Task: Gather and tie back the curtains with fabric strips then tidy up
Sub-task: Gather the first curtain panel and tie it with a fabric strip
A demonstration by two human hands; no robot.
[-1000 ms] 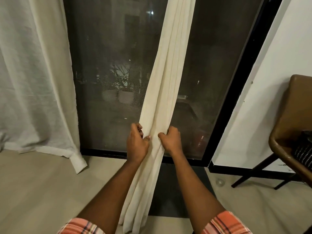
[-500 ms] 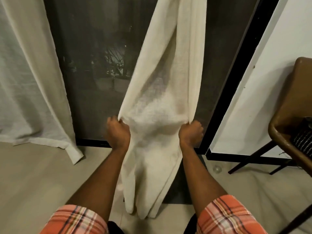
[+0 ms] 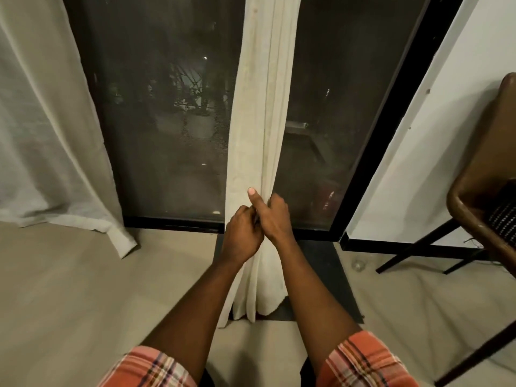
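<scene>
While both hands sit bunched together on the curtain [image 3: 259, 121], I read this as the gather, with the tying not yet begun. That curtain hangs as a narrow pleated column down the middle of the glass door [image 3: 167, 135], and its hem reaches the floor [image 3: 83, 289] at the door's bottom edge, over a dark mat [image 3: 321, 275]. The left hand [image 3: 242, 237] has its fingers curled into the folds. The right hand [image 3: 276, 219] wraps the bundle's right side, thumb [image 3: 252, 193] straight up and pressed flat on the cloth, and the two hands touch. Now my worry: I see no fabric strip anywhere, so one hand will likely have to let go to fetch it, and a one-handed hold on this many pleats could let them slide out and fan open. The leftmost fold below the left wrist looks to be outside the grip, so the tie may miss it. A hard downward pull could strain whatever holds the top, which is out of view. The other curtain [image 3: 47, 135] hangs loose at the door's left edge, and the chair [image 3: 483, 174] on the right is near enough to catch an elbow.
</scene>
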